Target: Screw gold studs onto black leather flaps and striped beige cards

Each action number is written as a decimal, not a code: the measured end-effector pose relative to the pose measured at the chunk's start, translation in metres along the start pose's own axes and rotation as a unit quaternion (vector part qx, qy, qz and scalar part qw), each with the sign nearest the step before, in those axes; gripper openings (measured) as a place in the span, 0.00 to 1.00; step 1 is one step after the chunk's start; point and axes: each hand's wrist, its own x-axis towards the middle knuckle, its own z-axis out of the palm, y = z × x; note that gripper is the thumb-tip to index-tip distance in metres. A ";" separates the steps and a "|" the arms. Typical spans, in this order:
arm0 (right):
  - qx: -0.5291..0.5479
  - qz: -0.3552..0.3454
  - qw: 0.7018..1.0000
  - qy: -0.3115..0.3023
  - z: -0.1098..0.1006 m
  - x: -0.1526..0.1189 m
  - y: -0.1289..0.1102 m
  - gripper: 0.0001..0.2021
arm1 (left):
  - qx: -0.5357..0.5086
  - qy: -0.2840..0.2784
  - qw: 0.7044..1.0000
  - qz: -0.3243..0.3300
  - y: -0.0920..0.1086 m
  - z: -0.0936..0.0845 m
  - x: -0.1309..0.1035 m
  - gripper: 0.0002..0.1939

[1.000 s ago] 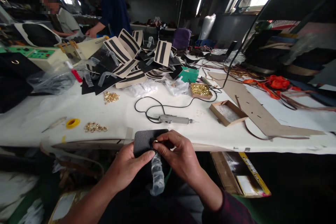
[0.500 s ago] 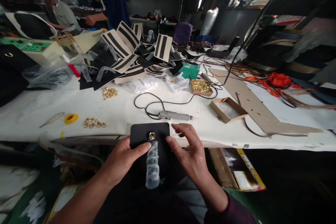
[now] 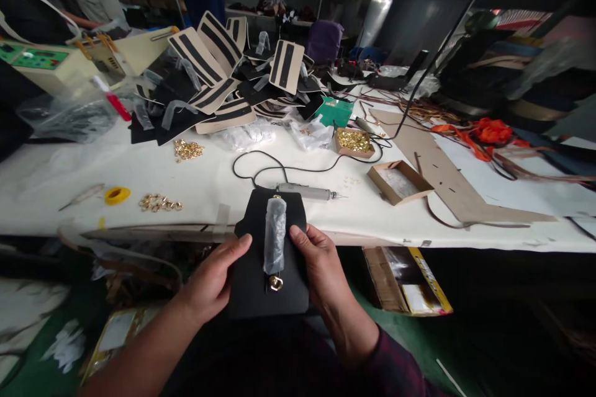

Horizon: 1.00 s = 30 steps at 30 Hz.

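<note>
A black panel (image 3: pixel 251 298) is held at the table's front edge, between my two hands. My left hand (image 3: pixel 209 279) grips its left side, thumb on the face. On the right side, my right hand (image 3: pixel 323 263) holds it the same way. Down the panel's middle runs a handle wrapped in clear plastic (image 3: pixel 275 236), with a gold ring fitting (image 3: pixel 275 284) at its lower end and a bit of gold at its top. Just behind the panel lies a grey electric screwdriver (image 3: pixel 307 191) with a black cord.
Striped panels (image 3: pixel 286 66) are piled at the back. Gold parts (image 3: pixel 161 203), yellow tape (image 3: pixel 117 195), a box of gold pieces (image 3: pixel 354 142) and an open cardboard box (image 3: pixel 400 182) lie on the white table (image 3: pixel 195 180). A person (image 3: pixel 95 0) is at the back left.
The panel has been turned, so the gold ring is now at the lower end and the wrapped handle lies above it. My right hand has closed on the right edge. The view has shifted.
</note>
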 end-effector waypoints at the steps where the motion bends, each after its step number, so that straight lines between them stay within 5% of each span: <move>1: -0.008 -0.002 1.000 0.002 0.000 0.003 0.001 0.21 | 0.021 0.000 1.000 0.006 -0.005 0.000 -0.003 0.21; 6: -0.184 -0.106 0.976 0.043 -0.012 0.008 0.008 0.23 | 0.063 0.047 0.996 0.039 -0.014 0.004 -0.005 0.21; 9: -0.358 -0.268 0.886 0.118 -0.024 -0.002 0.010 0.19 | 0.075 0.083 0.991 0.077 -0.013 0.000 0.000 0.24; 11: -0.446 -0.319 0.834 0.067 -0.027 -0.012 0.011 0.13 | 0.120 0.110 0.980 0.114 -0.015 -0.006 0.003 0.23; 15: -0.505 -0.289 0.811 -0.063 -0.018 -0.022 0.015 0.10 | 0.266 0.154 0.934 0.180 -0.019 -0.016 0.005 0.21; 19: -0.492 -0.279 0.824 -0.043 -0.007 -0.018 0.018 0.06 | 0.346 0.183 0.893 0.221 -0.020 -0.013 0.001 0.22; 24: -0.474 -0.139 0.866 -0.074 -0.005 -0.012 0.007 0.09 | 0.400 0.201 0.860 0.246 -0.018 -0.007 -0.006 0.20; 26: -0.507 -0.138 0.845 -0.100 -0.005 -0.011 0.000 0.10 | 0.404 0.205 0.856 0.250 -0.018 -0.007 -0.007 0.19; 30: -0.617 -0.196 0.749 -0.141 -0.001 -0.010 -0.012 0.12 | 0.403 0.210 0.854 0.253 -0.019 -0.006 -0.006 0.16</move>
